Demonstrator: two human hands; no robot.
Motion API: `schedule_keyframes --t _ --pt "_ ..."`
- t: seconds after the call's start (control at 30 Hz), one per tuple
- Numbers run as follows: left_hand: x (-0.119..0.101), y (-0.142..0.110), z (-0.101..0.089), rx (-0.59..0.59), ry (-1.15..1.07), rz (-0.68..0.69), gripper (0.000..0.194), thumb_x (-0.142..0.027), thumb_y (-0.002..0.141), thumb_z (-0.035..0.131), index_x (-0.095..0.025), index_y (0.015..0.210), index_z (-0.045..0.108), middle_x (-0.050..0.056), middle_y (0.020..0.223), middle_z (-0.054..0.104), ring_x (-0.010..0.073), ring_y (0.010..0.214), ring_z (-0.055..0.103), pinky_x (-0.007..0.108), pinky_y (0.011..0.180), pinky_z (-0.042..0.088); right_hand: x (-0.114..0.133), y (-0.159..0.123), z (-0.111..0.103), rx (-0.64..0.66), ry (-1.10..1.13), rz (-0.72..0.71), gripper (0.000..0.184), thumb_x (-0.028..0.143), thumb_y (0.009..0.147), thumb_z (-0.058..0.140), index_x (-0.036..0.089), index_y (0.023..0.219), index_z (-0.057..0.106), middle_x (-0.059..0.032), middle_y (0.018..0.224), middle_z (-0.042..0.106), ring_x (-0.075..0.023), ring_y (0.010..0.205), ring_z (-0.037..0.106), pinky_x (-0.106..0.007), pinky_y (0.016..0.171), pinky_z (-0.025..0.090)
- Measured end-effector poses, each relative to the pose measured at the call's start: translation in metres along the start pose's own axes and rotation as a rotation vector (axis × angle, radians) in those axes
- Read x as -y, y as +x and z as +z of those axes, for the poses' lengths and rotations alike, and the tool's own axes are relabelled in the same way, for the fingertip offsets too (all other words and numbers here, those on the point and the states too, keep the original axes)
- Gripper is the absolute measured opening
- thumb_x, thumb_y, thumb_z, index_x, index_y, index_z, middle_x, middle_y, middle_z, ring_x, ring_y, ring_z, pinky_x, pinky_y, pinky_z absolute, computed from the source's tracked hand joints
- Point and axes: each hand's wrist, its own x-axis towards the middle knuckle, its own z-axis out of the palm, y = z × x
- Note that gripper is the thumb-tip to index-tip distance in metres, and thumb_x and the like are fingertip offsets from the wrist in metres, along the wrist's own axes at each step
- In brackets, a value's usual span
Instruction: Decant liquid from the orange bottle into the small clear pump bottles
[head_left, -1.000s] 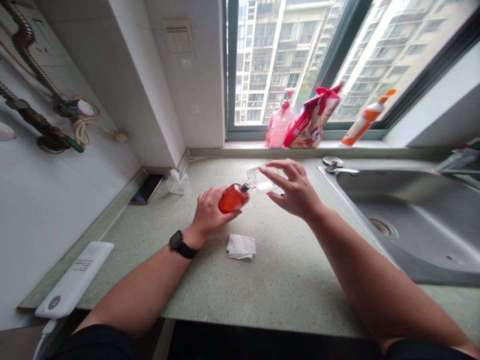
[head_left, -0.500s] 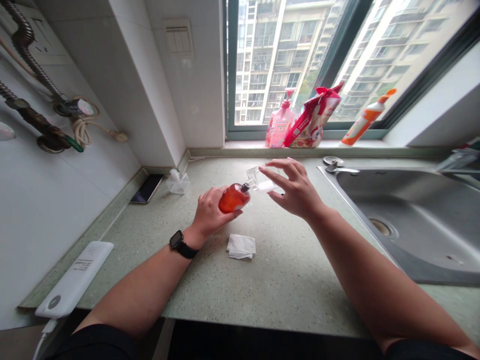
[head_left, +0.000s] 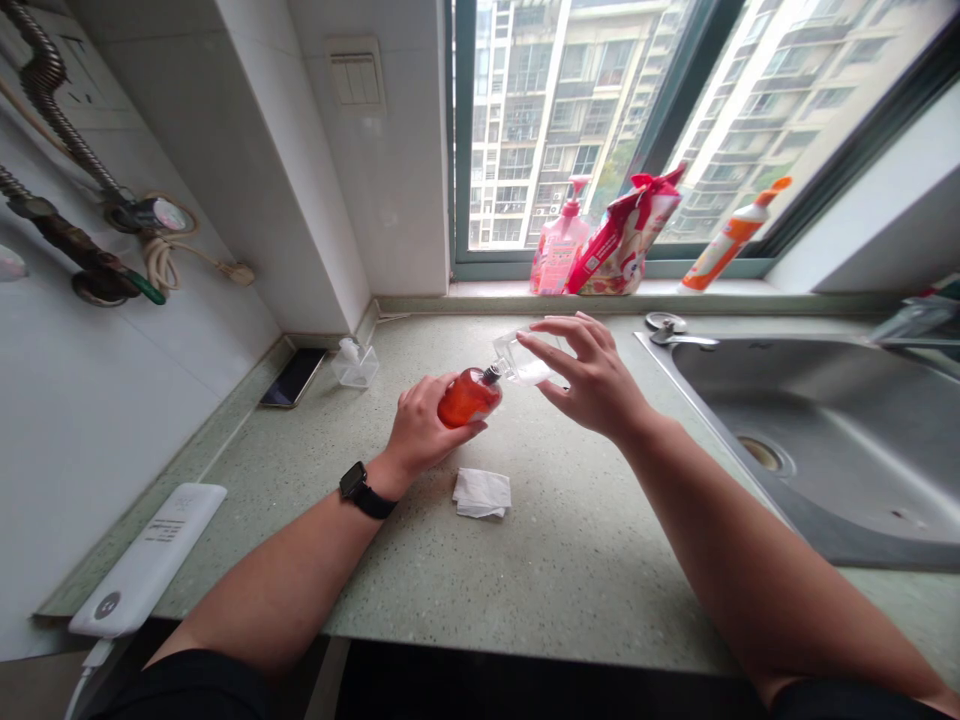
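My left hand [head_left: 422, 424] is wrapped round an orange-red bottle [head_left: 469, 397], tilted so its dark neck [head_left: 491, 374] points up and to the right. That neck meets the narrow mouth of a clear bottle [head_left: 529, 361], which my right hand [head_left: 592, 375] grips between thumb and fingers. The clear bottle lies nearly on its side; whether liquid passes between the two cannot be made out. Below them a folded white tissue [head_left: 481, 493] rests on the counter. A clear pump top with a transparent cover [head_left: 355, 364] stands to the left of my left hand.
A phone [head_left: 293, 378] lies by the left wall, and a white power bank [head_left: 150, 560] with a cable sits at the counter's left edge. To the right is a steel sink [head_left: 840, 430]. A pink pump bottle [head_left: 559, 245], a red pouch [head_left: 626, 240] and an orange-white bottle [head_left: 731, 240] line the windowsill.
The orange-red bottle and my left hand have shifted very slightly right. Both hands keep their grip, with the bottle mouths still together.
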Motion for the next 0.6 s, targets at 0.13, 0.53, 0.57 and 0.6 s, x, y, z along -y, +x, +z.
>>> schedule_keyframes --t 0.13,0.53,0.57,0.6 --pt "-0.0011 -0.0004 0.0 0.002 -0.008 -0.007 0.073 -0.062 0.084 0.088 -0.025 0.142 0.061 0.009 0.121 0.074 0.0306 0.111 0.071 0.045 0.097 0.056 0.0003 0.0006 -0.0018 0.011 -0.001 -0.003 0.092 0.01 0.089 0.073 0.046 0.167 0.039 -0.0073 0.147 0.064 -0.0346 0.139 0.059 -0.064 0.124 0.04" --pt "-0.0021 -0.0013 0.0002 0.013 -0.051 -0.024 0.073 -0.058 0.083 0.09 -0.025 0.141 0.062 0.01 0.124 0.074 0.0309 0.113 0.071 0.046 0.097 0.056 0.0012 0.0019 -0.0057 0.041 -0.01 0.0 0.095 0.009 0.088 0.074 0.047 0.167 0.038 -0.0061 0.149 0.063 -0.0346 0.141 0.058 -0.066 0.126 0.038" --pt "-0.0022 -0.0014 0.0003 0.013 -0.054 -0.025 0.073 -0.059 0.083 0.09 -0.025 0.141 0.062 0.01 0.124 0.074 0.0308 0.113 0.071 0.046 0.097 0.056 0.0013 0.002 -0.0058 0.043 -0.01 0.003 0.095 0.009 0.087 0.074 0.047 0.167 0.038 -0.0058 0.15 0.063 -0.0348 0.141 0.058 -0.066 0.126 0.038" --pt "-0.0022 -0.0014 0.0004 0.013 -0.056 -0.026 0.073 -0.059 0.083 0.09 -0.026 0.141 0.062 0.01 0.124 0.074 0.0308 0.114 0.071 0.046 0.097 0.056 0.0014 0.002 -0.0059 0.044 -0.01 0.005 0.095 0.009 0.087 0.074 0.047 0.167 0.038 -0.0056 0.15 0.063 -0.0349 0.141 0.058 -0.066 0.127 0.037"
